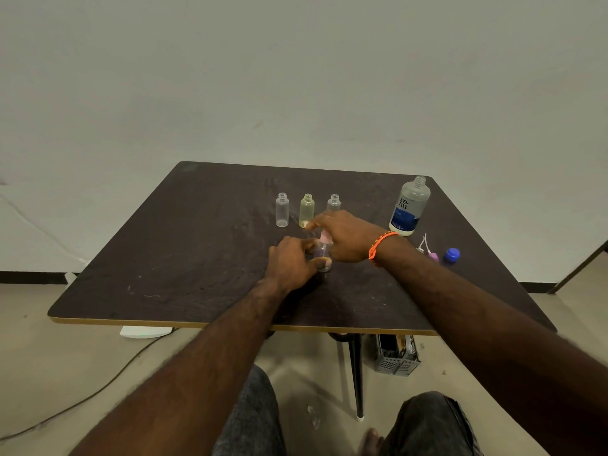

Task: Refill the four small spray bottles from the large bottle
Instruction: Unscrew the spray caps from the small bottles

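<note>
Small bottle [323, 255] stands mid-table [184, 258], left hand [291, 263] gripping its body, right hand [345, 236] pinching its pink top [325, 238]. Three uncapped bottles [307, 210] stand behind; large bottle [409, 207] far right.

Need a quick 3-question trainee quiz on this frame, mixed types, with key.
1. True or false: the large bottle stands uncapped.
2. How many small bottles stand in the far row without sprayers? A) two B) three C) four
3. Fill in: the left hand grips the body of the fourth small bottle while the right hand is at its pink ____.

Key: 1 true. 2 B: clear bottle, yellow bottle, third bottle. 3 sprayer top.
</note>
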`<state>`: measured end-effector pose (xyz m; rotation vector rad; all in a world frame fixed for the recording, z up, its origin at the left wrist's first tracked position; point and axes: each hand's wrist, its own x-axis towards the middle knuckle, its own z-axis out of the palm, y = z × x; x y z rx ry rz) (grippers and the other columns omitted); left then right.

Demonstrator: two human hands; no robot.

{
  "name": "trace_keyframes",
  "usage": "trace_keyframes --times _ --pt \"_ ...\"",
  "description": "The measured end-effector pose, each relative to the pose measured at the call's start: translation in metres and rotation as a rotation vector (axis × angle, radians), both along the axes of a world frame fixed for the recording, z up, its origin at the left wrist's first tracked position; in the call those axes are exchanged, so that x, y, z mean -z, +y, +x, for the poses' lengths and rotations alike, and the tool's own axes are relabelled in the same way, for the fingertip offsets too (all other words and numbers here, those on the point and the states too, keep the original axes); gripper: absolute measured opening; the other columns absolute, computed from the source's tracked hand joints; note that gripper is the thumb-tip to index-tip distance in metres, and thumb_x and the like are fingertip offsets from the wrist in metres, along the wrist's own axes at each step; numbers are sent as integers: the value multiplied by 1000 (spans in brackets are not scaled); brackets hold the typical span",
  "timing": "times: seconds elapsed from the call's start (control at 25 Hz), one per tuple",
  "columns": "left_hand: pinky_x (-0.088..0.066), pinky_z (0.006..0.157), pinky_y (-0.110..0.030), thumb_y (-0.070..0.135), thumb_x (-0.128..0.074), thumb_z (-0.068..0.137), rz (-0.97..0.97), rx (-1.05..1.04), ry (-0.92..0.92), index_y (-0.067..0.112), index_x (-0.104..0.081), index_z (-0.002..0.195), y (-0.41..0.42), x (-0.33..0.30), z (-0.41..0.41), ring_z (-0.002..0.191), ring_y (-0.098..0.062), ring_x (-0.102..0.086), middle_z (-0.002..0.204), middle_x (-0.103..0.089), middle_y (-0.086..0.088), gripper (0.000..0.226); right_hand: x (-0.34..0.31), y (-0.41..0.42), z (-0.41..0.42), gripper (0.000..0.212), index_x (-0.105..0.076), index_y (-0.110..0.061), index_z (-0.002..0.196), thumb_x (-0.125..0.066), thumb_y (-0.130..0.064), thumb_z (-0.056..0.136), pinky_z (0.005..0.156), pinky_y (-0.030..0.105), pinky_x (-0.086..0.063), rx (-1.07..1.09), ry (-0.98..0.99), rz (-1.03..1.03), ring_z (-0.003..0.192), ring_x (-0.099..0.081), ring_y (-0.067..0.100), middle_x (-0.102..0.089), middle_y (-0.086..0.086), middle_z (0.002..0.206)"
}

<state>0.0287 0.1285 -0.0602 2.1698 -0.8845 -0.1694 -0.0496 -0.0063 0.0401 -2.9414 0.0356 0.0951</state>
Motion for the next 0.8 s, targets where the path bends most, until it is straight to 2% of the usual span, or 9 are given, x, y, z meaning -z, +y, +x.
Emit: trace_keyframes --times 0.08,0.2,0.28,0.36,0.48,0.56,0.6,0.72,0.8 --pt "-47 104 -56 46 -77 85 -1 4 -23 34 -76 105 0 -1 -1 99 -8 -69 90 -72 22 23 5 -3 1 58 -52 -20 136 -68 -43 85 96 42 -49 81 -90 2 117 -56 25 -58 7 131" --pt "-44 106 -56 49 -79 84 -12 -17 -27 31 -76 111 0 -3 -2 105 -11 -69 105 -77 14 33 9 -6 1 44 -62 -17 112 -55 -56 91 79 40 -54 248 -141 -146 91 -64 24 -68 6 98" --pt "-42 107 -56 50 -80 84 -14 -11 -23 32 -77 111 0 -2 -2 106 -9 -68 108 -77 15 33 7 -5 -2 35 -64 -14 101 -51 -46 97 75 40 -53 238 -136 -132 85 -64 26 -67 7 90" --pt "-43 106 -56 52 -79 82 -6 -14 -16 32 -76 107 0 -1 -1 103 -8 -68 103 -76 17 32 4 -3 -5 22 -64 -12 107 -53 -27 96 82 41 -52 169 -108 -19 95 -64 26 -69 8 101" --pt "-46 103 -57 53 -79 81 6 -14 -21 33 -74 98 0 1 -1 99 -8 -68 94 -73 20 27 -2 1 -9 40 -63 -13 125 -65 -12 85 91 38 -52 89 -77 113 109 -61 22 -66 4 119" --pt "-46 103 -57 52 -79 82 12 -6 -33 35 -72 93 0 0 -1 100 -9 -68 93 -72 21 22 1 1 -10 49 -58 -14 131 -67 -19 83 92 38 -52 130 -145 104 113 -59 22 -63 4 125" --pt "-46 104 -56 51 -79 83 7 -5 -31 34 -74 99 0 0 -2 102 -9 -68 97 -74 19 24 4 -1 -10 48 -58 -16 129 -67 -28 84 91 39 -52 169 -174 81 111 -60 23 -64 4 123" --pt "-47 105 -57 50 -80 84 -5 -14 -15 29 -74 118 -1 0 -2 107 -12 -68 110 -76 12 41 7 -4 -8 44 -62 -19 109 -59 -58 89 77 39 -55 306 -183 -18 87 -63 18 -67 0 96" --pt "-46 105 -57 50 -80 84 -11 -13 -9 29 -74 120 -1 1 -2 106 -11 -68 111 -76 12 42 7 -5 -9 43 -64 -17 98 -55 -59 92 72 39 -54 325 -181 -49 78 -62 19 -67 2 86"
